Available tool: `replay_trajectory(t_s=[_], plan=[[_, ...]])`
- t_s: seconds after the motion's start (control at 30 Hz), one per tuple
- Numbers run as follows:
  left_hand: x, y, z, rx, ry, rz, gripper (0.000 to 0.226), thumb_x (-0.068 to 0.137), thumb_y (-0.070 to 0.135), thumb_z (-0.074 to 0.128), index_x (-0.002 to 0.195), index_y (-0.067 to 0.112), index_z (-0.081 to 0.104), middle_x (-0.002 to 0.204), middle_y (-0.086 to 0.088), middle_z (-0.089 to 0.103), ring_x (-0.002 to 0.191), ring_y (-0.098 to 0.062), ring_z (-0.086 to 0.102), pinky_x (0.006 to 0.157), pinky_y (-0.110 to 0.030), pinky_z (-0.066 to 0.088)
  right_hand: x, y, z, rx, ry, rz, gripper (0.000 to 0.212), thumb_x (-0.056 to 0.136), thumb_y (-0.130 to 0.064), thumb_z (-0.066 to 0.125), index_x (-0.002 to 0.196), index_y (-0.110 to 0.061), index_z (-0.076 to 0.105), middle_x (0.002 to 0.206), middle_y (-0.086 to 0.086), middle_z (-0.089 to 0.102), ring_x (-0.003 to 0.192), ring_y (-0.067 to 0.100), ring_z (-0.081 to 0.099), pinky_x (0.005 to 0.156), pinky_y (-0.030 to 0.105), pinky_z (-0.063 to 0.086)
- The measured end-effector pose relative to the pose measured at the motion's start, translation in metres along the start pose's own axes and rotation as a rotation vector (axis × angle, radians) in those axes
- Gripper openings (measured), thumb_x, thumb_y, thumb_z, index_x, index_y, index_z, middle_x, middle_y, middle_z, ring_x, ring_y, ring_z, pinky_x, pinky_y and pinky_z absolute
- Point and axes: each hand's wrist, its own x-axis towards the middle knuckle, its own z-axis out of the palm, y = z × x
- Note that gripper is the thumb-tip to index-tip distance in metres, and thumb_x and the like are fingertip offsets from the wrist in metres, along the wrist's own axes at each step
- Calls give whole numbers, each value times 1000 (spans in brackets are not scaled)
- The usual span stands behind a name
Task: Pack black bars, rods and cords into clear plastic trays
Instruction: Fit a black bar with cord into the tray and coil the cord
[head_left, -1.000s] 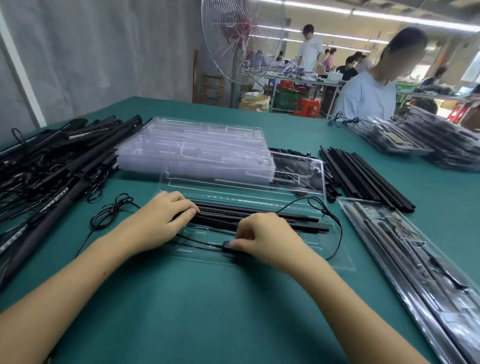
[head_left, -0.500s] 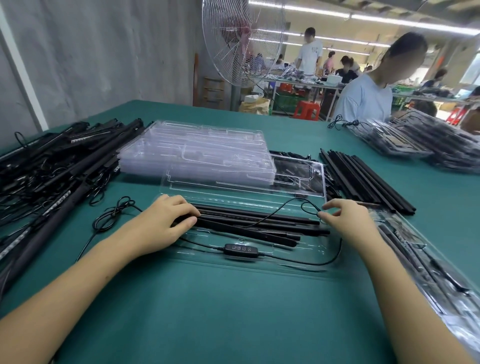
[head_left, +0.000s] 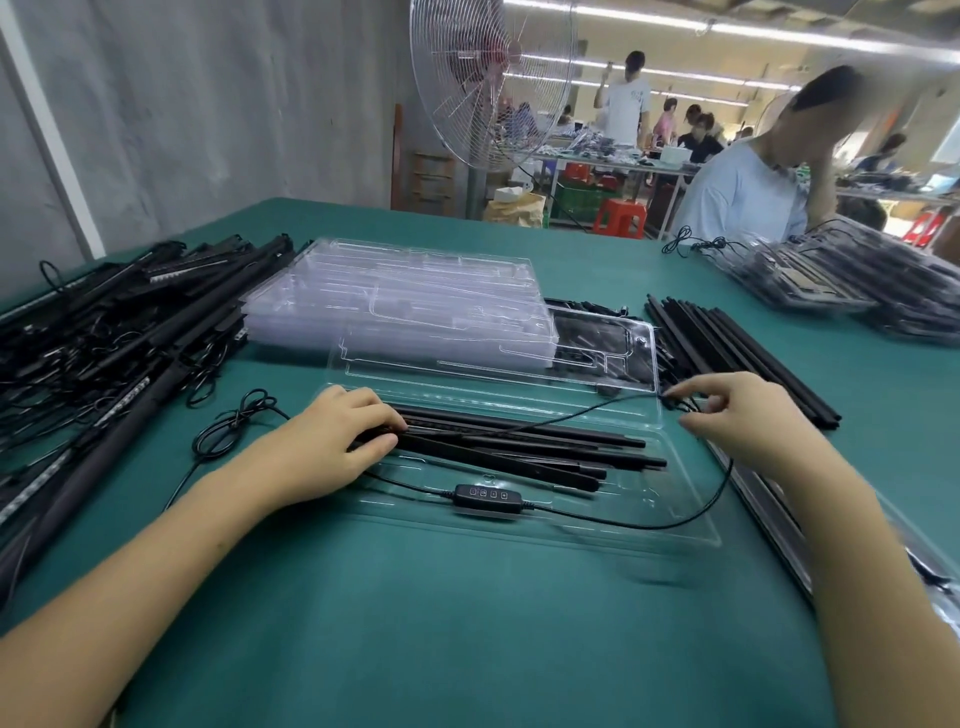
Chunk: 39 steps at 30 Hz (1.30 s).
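A clear plastic tray (head_left: 613, 535) lies in front of me on the green table. Several black bars (head_left: 519, 447) lie lengthwise in it. My left hand (head_left: 332, 447) rests on their left ends, fingers curled over them. A thin black cord (head_left: 691, 519) with an inline controller (head_left: 487, 498) runs along the tray's near side and loops up at the right. My right hand (head_left: 737, 415) pinches the cord's bundled end at the tray's right far corner.
A stack of empty clear trays (head_left: 405, 296) sits behind, an open lid (head_left: 602, 358) leaning on it. Heaped bars with cords (head_left: 104, 338) lie left, loose black rods (head_left: 737, 353) right, packed trays (head_left: 852, 280) far right. A coiled cord (head_left: 234, 426) lies by my left wrist. A person (head_left: 748, 182) sits opposite.
My right hand left the controller, moved right to the tray's far right corner and took hold of the cord's end. My left hand stayed on the bars' left ends.
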Motion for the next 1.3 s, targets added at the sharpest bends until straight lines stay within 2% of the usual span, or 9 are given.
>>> replay_trajectory(t_s=[0.17,0.37,0.43,0.5,0.6,0.7,0.9,1.07,1.3], plan=[[0,-2,-2,0,-14,10,22,95,33,50,114,37,61,99,29,45,98,-7,38,91,-23,32,-2,0,-8,-101,-191,81,31,79,-5,63,82,-35,70,58,-7,46,50,11,40,43,21,29],[1,-3,-2,-22,-17,3,22,94,31,52,112,37,62,99,29,46,100,-6,39,91,-22,31,-3,3,-1,-216,-373,155,28,77,-5,70,95,-26,74,75,-6,62,65,3,51,48,12,34],[0,-2,-3,-24,-20,0,22,94,32,52,114,38,61,99,28,46,100,-6,39,92,-24,32,-2,5,0,-227,-370,166,28,77,-5,70,97,-25,74,92,0,65,76,11,55,60,19,38],[-1,-1,-4,-23,-33,3,27,93,35,52,119,43,55,100,27,46,101,-6,39,92,-25,33,-1,7,1,-225,-390,165,26,77,-6,72,95,-24,73,94,0,61,82,14,53,68,22,38],[-3,0,-6,-31,-64,17,35,93,39,52,121,58,41,99,25,44,100,-5,37,88,-22,29,-1,10,-1,-190,-396,143,24,74,-7,75,89,-24,64,81,-4,54,71,12,50,60,25,37],[-2,2,-5,1,-62,21,30,92,39,53,117,55,49,98,22,42,99,-6,35,89,-22,29,-1,11,-3,-148,-351,132,32,73,-9,77,92,-24,55,85,2,58,77,17,53,64,26,38],[0,2,-2,71,-53,16,29,92,41,52,119,49,53,99,17,42,97,-7,34,94,-26,32,1,8,-2,-193,-333,151,23,76,-6,71,71,-27,67,69,-1,60,61,9,52,51,18,38],[-1,3,-1,89,-48,7,29,92,42,52,120,49,53,99,17,41,97,-7,32,95,-26,33,0,3,-2,-205,-276,180,13,80,-7,65,81,-16,74,63,-7,60,59,5,50,45,17,34],[1,6,-5,126,-105,-3,27,91,48,47,118,53,49,98,21,37,98,-5,31,95,-29,36,-1,-5,8,-331,-288,144,22,82,0,54,96,1,71,92,16,69,73,22,55,52,24,38]])
